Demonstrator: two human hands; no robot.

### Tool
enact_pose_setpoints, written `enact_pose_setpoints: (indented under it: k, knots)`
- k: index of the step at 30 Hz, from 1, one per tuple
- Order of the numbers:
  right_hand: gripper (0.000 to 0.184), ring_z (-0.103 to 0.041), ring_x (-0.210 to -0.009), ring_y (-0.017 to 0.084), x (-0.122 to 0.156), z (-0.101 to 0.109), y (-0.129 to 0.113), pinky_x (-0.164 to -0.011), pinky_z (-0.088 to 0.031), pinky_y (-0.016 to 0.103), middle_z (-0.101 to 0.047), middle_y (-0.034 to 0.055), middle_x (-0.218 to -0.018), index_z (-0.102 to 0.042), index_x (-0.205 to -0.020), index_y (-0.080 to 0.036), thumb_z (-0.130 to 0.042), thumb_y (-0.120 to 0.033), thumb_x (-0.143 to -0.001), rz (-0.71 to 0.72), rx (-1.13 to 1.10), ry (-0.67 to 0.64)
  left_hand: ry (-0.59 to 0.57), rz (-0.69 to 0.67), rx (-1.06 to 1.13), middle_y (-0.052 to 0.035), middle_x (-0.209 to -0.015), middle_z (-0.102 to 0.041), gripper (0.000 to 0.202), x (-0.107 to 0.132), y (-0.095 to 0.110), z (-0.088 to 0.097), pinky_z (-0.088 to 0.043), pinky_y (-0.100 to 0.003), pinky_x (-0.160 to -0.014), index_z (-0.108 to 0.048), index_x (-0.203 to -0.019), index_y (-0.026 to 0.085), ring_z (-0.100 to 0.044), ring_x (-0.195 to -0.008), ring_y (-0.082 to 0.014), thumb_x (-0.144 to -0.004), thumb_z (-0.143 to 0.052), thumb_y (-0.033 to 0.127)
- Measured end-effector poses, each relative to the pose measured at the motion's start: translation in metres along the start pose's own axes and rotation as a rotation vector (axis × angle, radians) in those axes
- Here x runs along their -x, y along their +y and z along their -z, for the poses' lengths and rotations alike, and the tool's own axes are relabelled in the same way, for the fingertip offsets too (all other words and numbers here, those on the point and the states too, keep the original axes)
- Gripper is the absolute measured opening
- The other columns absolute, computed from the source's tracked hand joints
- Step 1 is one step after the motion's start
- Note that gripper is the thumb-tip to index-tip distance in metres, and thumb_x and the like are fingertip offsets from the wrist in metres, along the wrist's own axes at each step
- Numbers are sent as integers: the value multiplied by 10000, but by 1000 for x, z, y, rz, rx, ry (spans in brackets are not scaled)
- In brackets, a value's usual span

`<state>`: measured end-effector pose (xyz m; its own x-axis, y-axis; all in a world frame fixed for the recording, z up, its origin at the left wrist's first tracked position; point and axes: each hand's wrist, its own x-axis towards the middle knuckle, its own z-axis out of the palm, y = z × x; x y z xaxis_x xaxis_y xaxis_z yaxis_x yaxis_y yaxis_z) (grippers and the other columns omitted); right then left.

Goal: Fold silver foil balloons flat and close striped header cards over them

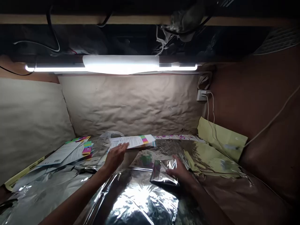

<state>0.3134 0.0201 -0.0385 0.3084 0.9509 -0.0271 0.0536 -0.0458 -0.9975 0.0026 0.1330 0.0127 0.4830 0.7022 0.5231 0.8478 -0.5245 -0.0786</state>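
Observation:
At the back middle, my left hand point(115, 157) reaches to a stack of printed papers point(131, 141) with coloured tabs along one end. Its fingers are stretched out and rest on the near left part of the top sheet. My right hand point(180, 170) grips the right side of a shiny silver foil packet point(161, 175), thumb on the front face. The packet is tilted and reflects the coloured tabs. Below it, a large sheet of silver foil point(142, 200) lies in front of me, glaring under the lamp.
More printed papers point(63, 153) with coloured tabs lie at the left, near clear plastic point(53, 184). Yellow sheets point(220, 137) lean on the right wall below a socket point(202, 95) with white cables. A lit tube lamp point(122, 64) hangs under the shelf.

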Motion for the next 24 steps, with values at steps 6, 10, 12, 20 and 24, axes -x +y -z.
enact_pose_setpoints:
  k: [6,10,12,20,24]
  knots:
    - [956,-358,-1369,403,9,-15,-4,-1117,-286,531,-450,146,-1443,-455,-1436,-224,-744,-218,-525,322,503,174,332,-267,-115,-121,-1440,-516,513,51,20,29,-371,-515,-1071,-501,-1400,151,-470,-1339,-320,-936,-353,-10]
    - [712,-554,-1210,352,11,-11,-39,-1019,-437,510,-623,162,-1255,-549,-1310,-175,-706,-482,-687,131,-103,8,476,-341,-4,-115,-1429,-530,494,66,23,24,-249,-538,-1152,-495,-1407,165,-418,-1380,-298,-957,-373,3]
    - [595,-662,-1039,314,16,-16,-59,-894,-529,477,-702,153,-1103,-593,-1223,-164,-615,-572,-790,51,-322,-145,492,-339,52,-117,-1436,-523,527,68,22,20,-208,-545,-1170,-472,-1429,185,-369,-1410,-292,-950,-366,-7]
    - [479,-716,-906,243,17,-55,-66,-819,-565,370,-761,71,-1000,-634,-1084,-182,-851,-317,-679,200,-477,-247,239,89,696,-166,-1633,42,950,72,23,16,-261,-638,-1120,-55,-1570,280,-63,-1481,-401,-860,-666,442]
    - [449,-716,-908,239,16,-53,-55,-786,-568,351,-754,84,-1034,-633,-1129,-187,-803,-344,-743,229,-406,-328,49,499,1417,-232,-1567,-272,987,65,5,8,-445,-520,-1037,-52,-1561,255,-468,-1335,-358,-841,-682,497]
